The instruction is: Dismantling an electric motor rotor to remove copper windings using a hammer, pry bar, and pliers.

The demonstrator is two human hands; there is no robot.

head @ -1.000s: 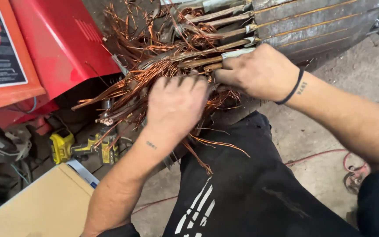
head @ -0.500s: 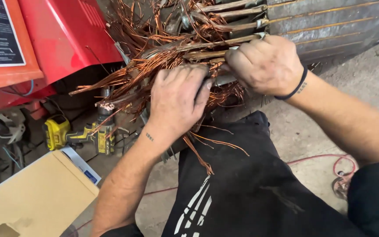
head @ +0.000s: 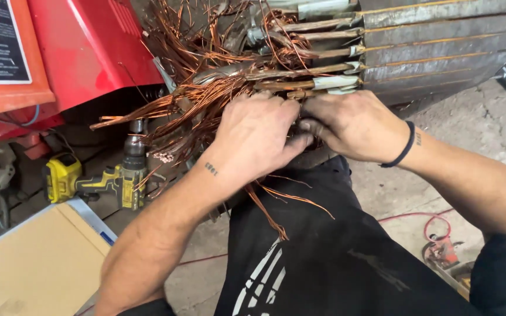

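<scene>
Both hands are closed on the same tuft of copper wire (head: 218, 99) where it spills out of the grey slotted metal core (head: 440, 52). The left hand (head: 259, 137) lies over the strands just left of the core's end, fingers curled down around a bundle, knuckles up. The right hand (head: 352, 126), wearing a black wristband (head: 404, 146), meets it just below the core's end; its fingertips are tucked under the left hand's, so how much wire it pinches cannot be told, though it looks shut rather than open.

Further left of the core, loose strands fan out over a red machine housing (head: 89, 52), and below that a yellow cordless drill (head: 98, 178) lies on the floor. A cardboard box (head: 36, 263) sits lower left of the core. Below the core, the person's dark trouser leg (head: 335, 257) takes a few stray strands, and a thin red cable (head: 434, 219) curls on the concrete to the lower right.

To do this step well, it seems wise to gather a small bundle rather than the whole tangle, grip close to the slot mouth, and pull in line with the slots so the strands slide instead of kinking. The cut ends look sharp against bare skin, so a steady pull probably serves better than a jerk.
</scene>
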